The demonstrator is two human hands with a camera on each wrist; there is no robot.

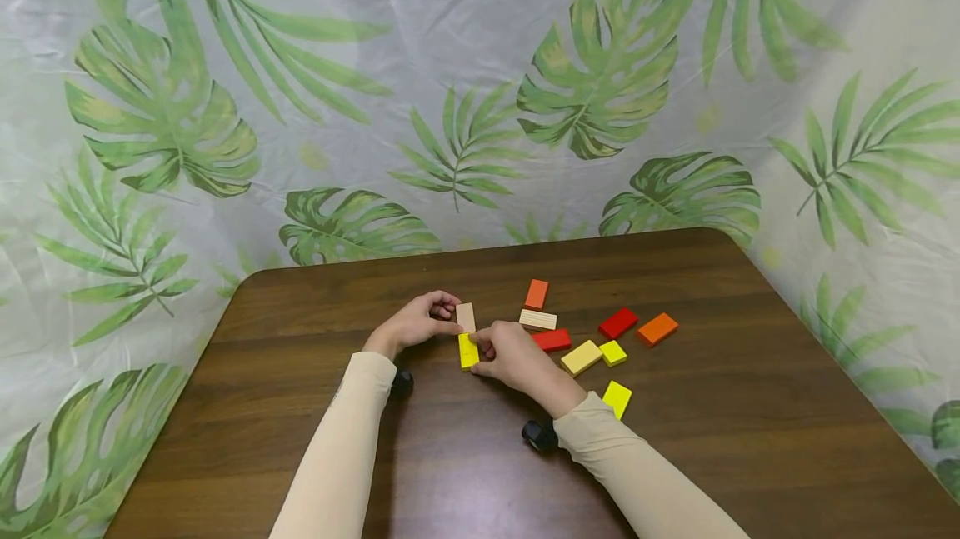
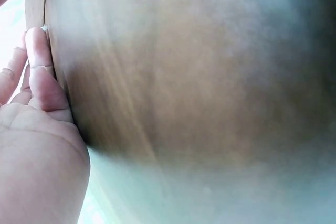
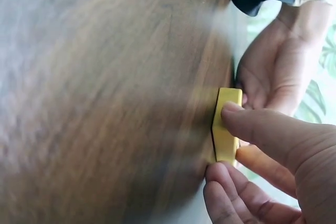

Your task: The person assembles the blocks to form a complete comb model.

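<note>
Dark wooden bench (image 1: pixel 465 447): yellow block (image 1: pixel 468 356) in line with pale wooden block (image 1: pixel 466 316)

Just left of the nearer right hand (image 1: pixel 517 357), which pinches it, the yellow block points lengthwise forward. The left hand (image 1: pixel 415 325), fingers loosely bent, seems to touch the pale wooden block's left side.

Brown wood-grain table (image 1: pixel 750 439), rounded far corners. Pale, wrinkled sheeting (image 1: pixel 457 31) behind and at both sides, printed with green leaves (image 1: pixel 600 64). Whitish glare (image 1: pixel 517 481) on table's near middle.

Yellow block (image 1: pixel 467 352), green-leaf-patterned grey backdrop (image 1: pixel 457 39)
</note>
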